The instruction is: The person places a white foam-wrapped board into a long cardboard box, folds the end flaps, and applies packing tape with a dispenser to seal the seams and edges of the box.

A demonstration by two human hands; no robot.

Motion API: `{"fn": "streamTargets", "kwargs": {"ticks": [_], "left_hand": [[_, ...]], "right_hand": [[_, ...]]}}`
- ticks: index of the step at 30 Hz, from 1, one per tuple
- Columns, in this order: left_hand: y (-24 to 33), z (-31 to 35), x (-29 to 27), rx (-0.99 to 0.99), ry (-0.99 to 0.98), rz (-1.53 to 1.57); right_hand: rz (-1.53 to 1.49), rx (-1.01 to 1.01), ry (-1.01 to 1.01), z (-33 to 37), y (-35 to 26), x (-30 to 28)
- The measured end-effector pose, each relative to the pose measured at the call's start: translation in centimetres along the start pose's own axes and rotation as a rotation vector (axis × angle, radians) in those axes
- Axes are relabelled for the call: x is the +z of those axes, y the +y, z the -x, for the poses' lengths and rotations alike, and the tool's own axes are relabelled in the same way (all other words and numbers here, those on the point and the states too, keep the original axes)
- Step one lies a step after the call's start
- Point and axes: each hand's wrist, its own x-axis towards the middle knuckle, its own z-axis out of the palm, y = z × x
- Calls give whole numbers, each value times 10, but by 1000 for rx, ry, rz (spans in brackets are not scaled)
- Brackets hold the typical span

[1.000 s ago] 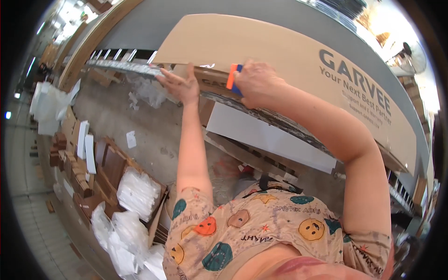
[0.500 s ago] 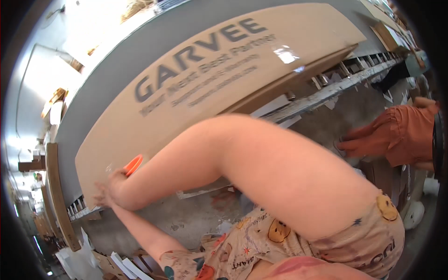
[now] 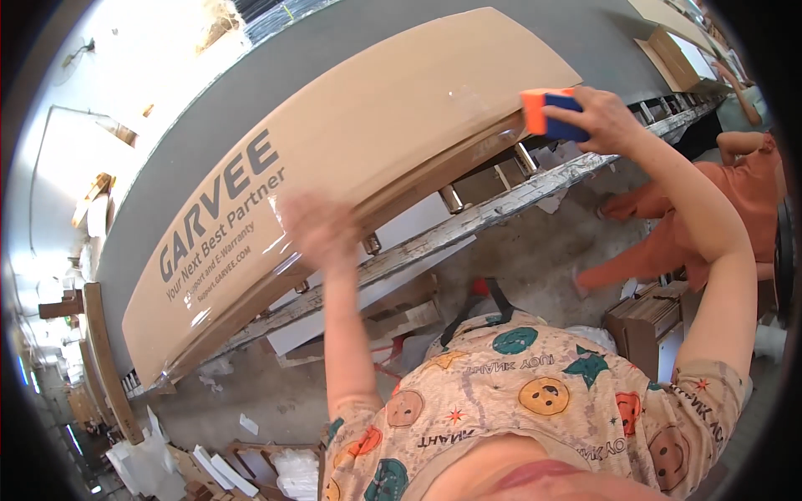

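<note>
Both hands have shifted along the carton since half a second ago, the right hand [image 3: 603, 118] now at its far end.
Left hand [image 3: 322, 231], blurred, fingers seemingly flat, steadies the long brown cardboard box [image 3: 359, 159] on the roller conveyor [image 3: 468, 219]; right fingers clench an orange-and-blue tape dispenser [image 3: 551, 114], apparently sealing the seam, which calls for a steady pull.

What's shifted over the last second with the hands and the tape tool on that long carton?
The right hand, keeping its grip on the orange and blue tape tool, has travelled along the seam of the long cardboard carton toward its right end. The left hand, blurred with motion, moved from the carton's far edge to press on its near edge. The carton itself stayed lying on the roller conveyor.
</note>
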Motion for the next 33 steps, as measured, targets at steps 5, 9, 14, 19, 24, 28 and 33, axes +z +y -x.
{"fn": "streamTargets", "kwargs": {"ticks": [5, 9, 14, 19, 24, 28, 33], "left_hand": [[175, -72, 42, 425, -413, 82], [236, -89, 100, 598, -375, 121], [272, -99, 125, 614, -396, 68], [296, -89, 180, 394, -162, 61], [280, -86, 131, 382, 189, 617], [156, -48, 80, 613, -65, 208], [-108, 7, -66, 450, -83, 36]], "right_hand": [[94, 86, 9, 26, 29, 19], [97, 325, -184, 4, -14, 15], [6, 569, -638, -73, -32, -17], [62, 704, -540, -91, 9, -36], [-874, 571, -197, -143, -10, -61], [-1570, 421, 52, -217, -112, -57], [-1972, 463, -185, -299, -165, 1]]}}
